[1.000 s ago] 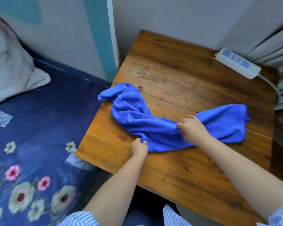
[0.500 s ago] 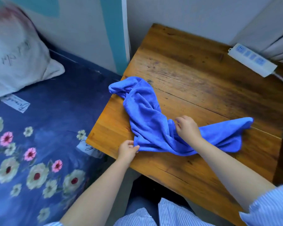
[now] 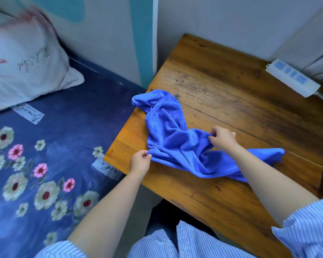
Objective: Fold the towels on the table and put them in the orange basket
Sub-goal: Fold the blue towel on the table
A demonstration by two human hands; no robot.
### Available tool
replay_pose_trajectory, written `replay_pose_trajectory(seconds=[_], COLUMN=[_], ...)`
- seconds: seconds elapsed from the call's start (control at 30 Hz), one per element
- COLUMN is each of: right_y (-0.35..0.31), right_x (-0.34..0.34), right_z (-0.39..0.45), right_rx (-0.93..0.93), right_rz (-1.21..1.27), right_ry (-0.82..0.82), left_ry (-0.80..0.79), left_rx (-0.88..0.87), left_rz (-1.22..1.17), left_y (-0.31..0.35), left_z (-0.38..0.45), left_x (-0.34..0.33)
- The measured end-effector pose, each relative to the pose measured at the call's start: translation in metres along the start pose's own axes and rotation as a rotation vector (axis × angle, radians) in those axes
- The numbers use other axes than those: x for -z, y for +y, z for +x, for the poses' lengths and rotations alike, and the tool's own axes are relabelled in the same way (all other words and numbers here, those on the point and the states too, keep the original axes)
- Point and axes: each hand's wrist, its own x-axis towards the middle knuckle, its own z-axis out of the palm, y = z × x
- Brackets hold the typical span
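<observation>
A crumpled blue towel (image 3: 177,144) lies across the near left part of the wooden table (image 3: 231,101). One end reaches the table's left edge, the other trails off to the right behind my right forearm. My left hand (image 3: 139,162) pinches the towel's near edge at the left. My right hand (image 3: 222,138) pinches a fold in the towel's middle, lifting it slightly. No orange basket is in view.
A white power strip (image 3: 292,80) with its cable lies at the table's far right. Left of the table is a bed with a dark blue flowered sheet (image 3: 45,164) and a white pillow (image 3: 24,71). A wall runs behind the table.
The towel has bunched up toward the table's left side as both hands pulled it. My right hand moved up onto a fold in the middle. The view swung left.
</observation>
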Motion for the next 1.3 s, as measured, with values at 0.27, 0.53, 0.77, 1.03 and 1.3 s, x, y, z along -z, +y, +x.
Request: replay_pose_trajectory(seconds=[0.27,0.53,0.77,1.03,1.3], right_y=[0.041,0.042,0.017,0.021,0.097], right_x=[0.09,0.173,0.285,0.3,0.137], right_z=[-0.035,-0.062,-0.062,-0.088,-0.123], right_rx=[-0.09,-0.186,-0.117,0.088,-0.017], right_rz=[0.02,0.084,0.265,0.226,-0.192], right_ry=[0.167,0.471,1.013,1.244,0.475], left_ry=[-0.009,-0.075,0.25,0.407,-0.054], left_rx=[-0.248,-0.555,-0.914,-1.039,-0.873], left_rz=[0.052,0.356,0.046,0.08,1.196], left_y=[0.089,0.239,0.378,0.37,0.217], left_z=[0.001,-0.029,-0.076,-0.073,-0.013], left_x=[0.002,0.009,0.037,0.058,0.039])
